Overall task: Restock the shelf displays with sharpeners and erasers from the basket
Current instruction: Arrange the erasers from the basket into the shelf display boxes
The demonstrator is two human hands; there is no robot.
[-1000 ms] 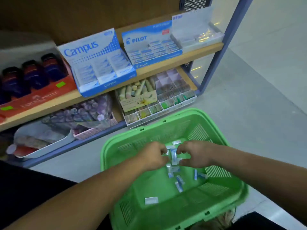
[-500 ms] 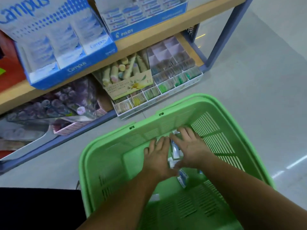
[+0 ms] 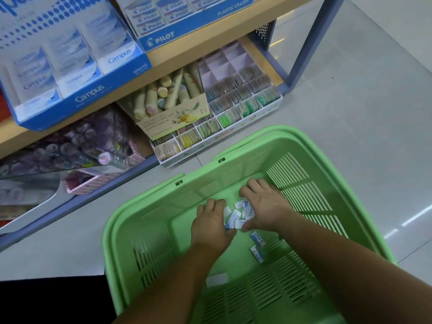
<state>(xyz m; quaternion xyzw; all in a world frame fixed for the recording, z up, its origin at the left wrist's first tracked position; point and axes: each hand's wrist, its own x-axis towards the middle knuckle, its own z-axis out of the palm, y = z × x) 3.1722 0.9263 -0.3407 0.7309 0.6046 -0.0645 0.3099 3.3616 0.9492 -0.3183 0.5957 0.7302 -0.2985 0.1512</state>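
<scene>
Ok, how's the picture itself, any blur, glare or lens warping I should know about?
Head view: dim, flat light. Head view: the Campus display box is blurred, yet print on the erasers between the left hand and right hand is legible. Head view: white glare streaks on the floor at right, and the wide lens tilts the shelf post and bows the basket.

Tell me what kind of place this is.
Probably a stationery shop: Campus display box and Pilot eraser box on a shelf, and a green shopping basket on the floor.
</scene>
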